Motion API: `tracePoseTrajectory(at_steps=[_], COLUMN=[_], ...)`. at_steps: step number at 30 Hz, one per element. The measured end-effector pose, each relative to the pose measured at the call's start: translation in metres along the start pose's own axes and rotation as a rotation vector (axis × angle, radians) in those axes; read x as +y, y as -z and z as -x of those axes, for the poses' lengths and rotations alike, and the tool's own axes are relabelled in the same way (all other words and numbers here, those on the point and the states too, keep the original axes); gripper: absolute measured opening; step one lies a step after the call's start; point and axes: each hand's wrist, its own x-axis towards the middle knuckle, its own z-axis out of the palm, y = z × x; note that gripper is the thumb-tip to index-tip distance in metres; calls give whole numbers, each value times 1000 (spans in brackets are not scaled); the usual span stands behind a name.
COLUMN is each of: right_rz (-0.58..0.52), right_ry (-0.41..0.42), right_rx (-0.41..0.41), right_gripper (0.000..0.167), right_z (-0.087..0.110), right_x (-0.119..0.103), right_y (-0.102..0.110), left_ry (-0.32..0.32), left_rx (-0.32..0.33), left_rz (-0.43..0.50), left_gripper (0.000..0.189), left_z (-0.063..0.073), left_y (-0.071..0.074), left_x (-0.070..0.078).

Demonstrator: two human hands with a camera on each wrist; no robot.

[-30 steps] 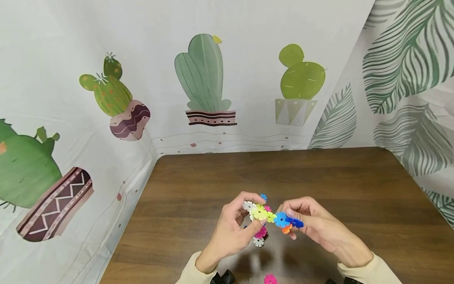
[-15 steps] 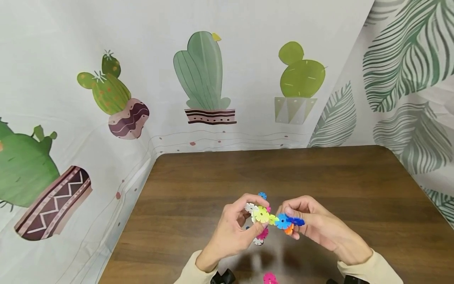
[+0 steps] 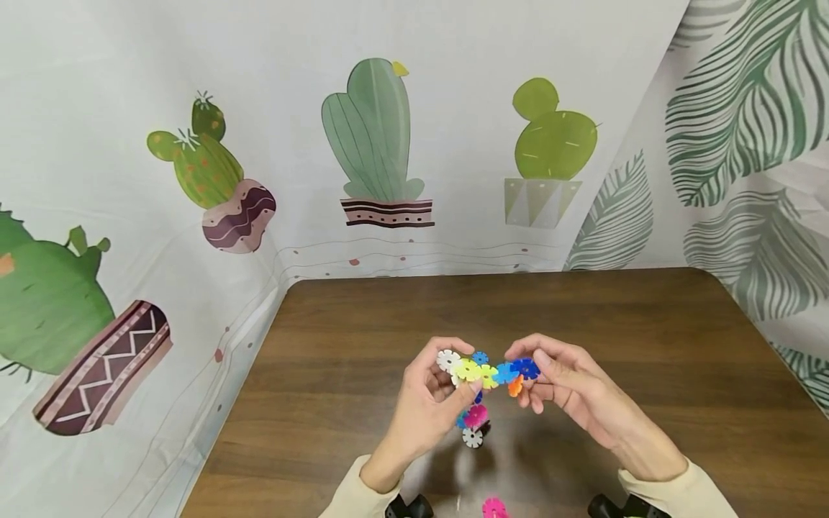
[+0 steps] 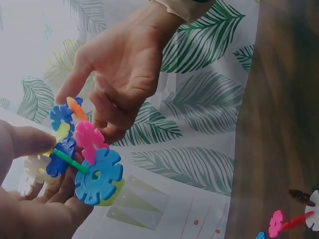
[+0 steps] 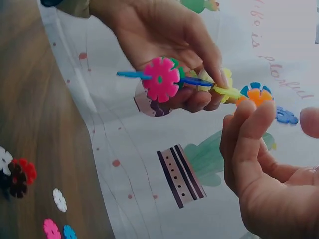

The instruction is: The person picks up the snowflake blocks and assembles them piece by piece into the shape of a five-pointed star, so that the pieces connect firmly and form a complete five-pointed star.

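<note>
In the head view, my left hand (image 3: 424, 410) pinches a chain of interlocking flower-shaped plastic discs by its yellow disc (image 3: 469, 370), above the table. White discs show beside the yellow one. At the chain's right end are light blue, dark blue (image 3: 527, 368) and orange (image 3: 515, 386) discs. My right hand (image 3: 583, 388) is right at that end, fingers loosely bent. The right wrist view shows its thumb (image 5: 310, 122) apart from the blue disc (image 5: 286, 115) and its fingers beside the orange disc (image 5: 255, 94). A pink disc (image 5: 160, 79) and a large blue disc (image 4: 98, 177) belong to the held piece.
On the brown wood table (image 3: 363, 316) lie a white disc (image 3: 472, 437) with a black one against it, and a pink disc (image 3: 494, 508) near the front edge. The right wrist view also shows a red disc (image 5: 25, 171). A cactus-print cloth (image 3: 453, 144) hangs behind.
Both hands have risen slightly with the chain, which has turned so its blue end faces up more. My right thumb has come away from the dark blue disc it was pinching.
</note>
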Motion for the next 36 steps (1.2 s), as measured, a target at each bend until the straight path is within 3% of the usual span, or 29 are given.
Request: tracePoseTrajectory(at_steps=[6,12,18,25,31,34,36], right_rz=[190,342,390,399,477,523,552], right_ry=[17,43,64,108,160,160,138], right_rx=[98,221,267,337,351,352,352], right_gripper=[30,24,21,19,20,21,20], right_z=[2,-1,-3,-4,-7,-8,-9], right_x=[6,7,7,3,-2,-2,-2], right_y=[-3,-8,-11,-13,-17,-20,-22], left_ry=[48,61,50,71,-43,-117,-134], left_rx=[44,18,10,-19,-71,-95,-96], left_rz=[14,31,28,-66,-68,-76,-104], left_gripper=[44,46,46,52,49,44,41], left_z=[-2,-3,-2,-3,-4,-5,-5], left_y=[0,-1,0,3,6,7,7], left_x=[0,-1,0,0,-5,-8,-9])
